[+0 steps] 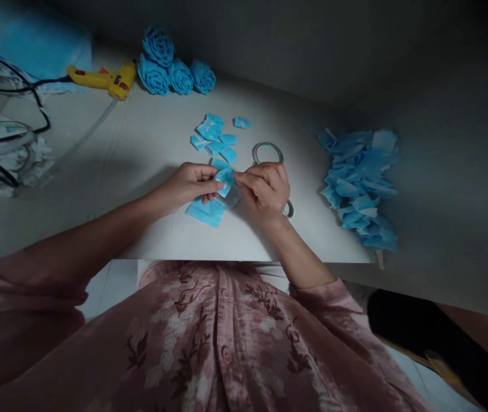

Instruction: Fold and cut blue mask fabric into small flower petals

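My left hand (196,182) pinches a small blue piece of thin sheet (225,179), paper or cloth, between thumb and fingers. At the piece's right edge, my right hand (267,187) has its thumb and fingertips pressed together; they appear to grip that edge. Beneath my hands lies a flat blue square (206,212). Several small blue cut pieces (215,147) are scattered just beyond, with a single blue piece (241,122) off to their right. Behind my right hand is a grey ring (268,151), partly covered, and a darker round thing (289,209) shows beside my wrist.
Several rolled blue roses (181,77) stand at the back, beside a yellow glue gun (120,80) with a black cord (40,103). White scraps (33,154) lie left, blue sheets (40,46) far left. A heap of blue pieces (361,177) sits by the right wall.
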`<state>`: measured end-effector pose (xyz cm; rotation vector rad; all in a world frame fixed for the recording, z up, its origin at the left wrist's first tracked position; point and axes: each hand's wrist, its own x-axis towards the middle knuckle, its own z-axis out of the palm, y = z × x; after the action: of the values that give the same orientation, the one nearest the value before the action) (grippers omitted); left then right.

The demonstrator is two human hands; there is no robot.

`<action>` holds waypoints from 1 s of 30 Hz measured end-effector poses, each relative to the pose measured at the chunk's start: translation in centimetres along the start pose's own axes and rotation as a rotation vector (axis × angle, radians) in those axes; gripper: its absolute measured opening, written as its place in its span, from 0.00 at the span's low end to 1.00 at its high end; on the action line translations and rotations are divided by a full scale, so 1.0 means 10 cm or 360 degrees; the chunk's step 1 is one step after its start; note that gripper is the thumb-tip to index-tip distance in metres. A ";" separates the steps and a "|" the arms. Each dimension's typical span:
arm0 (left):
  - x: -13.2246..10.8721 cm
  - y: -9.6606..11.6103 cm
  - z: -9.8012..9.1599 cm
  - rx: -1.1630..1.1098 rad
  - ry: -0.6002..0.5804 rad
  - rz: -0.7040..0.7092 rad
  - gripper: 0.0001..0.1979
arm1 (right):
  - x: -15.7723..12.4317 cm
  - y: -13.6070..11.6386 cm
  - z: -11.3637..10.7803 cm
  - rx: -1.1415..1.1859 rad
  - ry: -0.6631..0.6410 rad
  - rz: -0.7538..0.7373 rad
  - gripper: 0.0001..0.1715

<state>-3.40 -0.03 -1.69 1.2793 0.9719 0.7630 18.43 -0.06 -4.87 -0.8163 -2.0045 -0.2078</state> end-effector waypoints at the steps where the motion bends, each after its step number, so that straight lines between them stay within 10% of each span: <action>1: 0.00 0.00 0.00 -0.0010 -0.0001 -0.0003 0.12 | 0.00 0.00 0.00 0.0004 0.0038 -0.0036 0.09; 30: 0.05 -0.11 -0.03 -0.0255 0.0084 -0.0022 0.08 | 0.07 -0.03 0.00 -0.0052 -0.0169 -0.0113 0.11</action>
<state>-3.53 0.36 -2.85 1.1174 0.9418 0.8502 18.03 0.01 -4.22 -0.7917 -2.1367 -0.2427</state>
